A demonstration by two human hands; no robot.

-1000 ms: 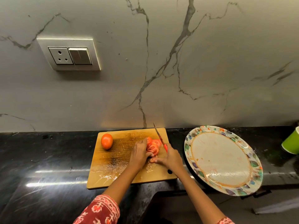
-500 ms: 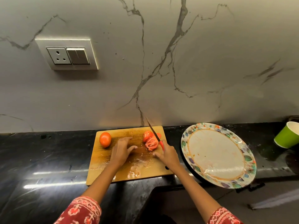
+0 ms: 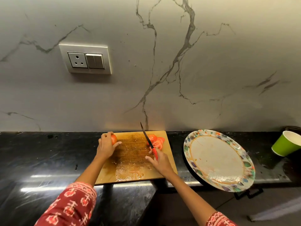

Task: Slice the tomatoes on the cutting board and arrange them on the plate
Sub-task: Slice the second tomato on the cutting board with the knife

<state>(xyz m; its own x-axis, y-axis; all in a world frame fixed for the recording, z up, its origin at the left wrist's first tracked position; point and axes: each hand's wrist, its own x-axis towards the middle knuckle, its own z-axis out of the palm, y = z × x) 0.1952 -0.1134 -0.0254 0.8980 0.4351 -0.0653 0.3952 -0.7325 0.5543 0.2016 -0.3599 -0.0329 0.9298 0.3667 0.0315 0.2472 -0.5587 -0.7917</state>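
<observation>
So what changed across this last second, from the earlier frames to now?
The left hand let go of the sliced tomato, crossed the cutting board to its left end and took the whole tomato in its grip. The right hand kept holding the knife beside the slices. The plate holds no slices so far.

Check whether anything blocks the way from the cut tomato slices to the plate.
Nothing visible does. The tomato slices lie at the cutting board's right end, and only bare black counter separates board and plate.
</observation>
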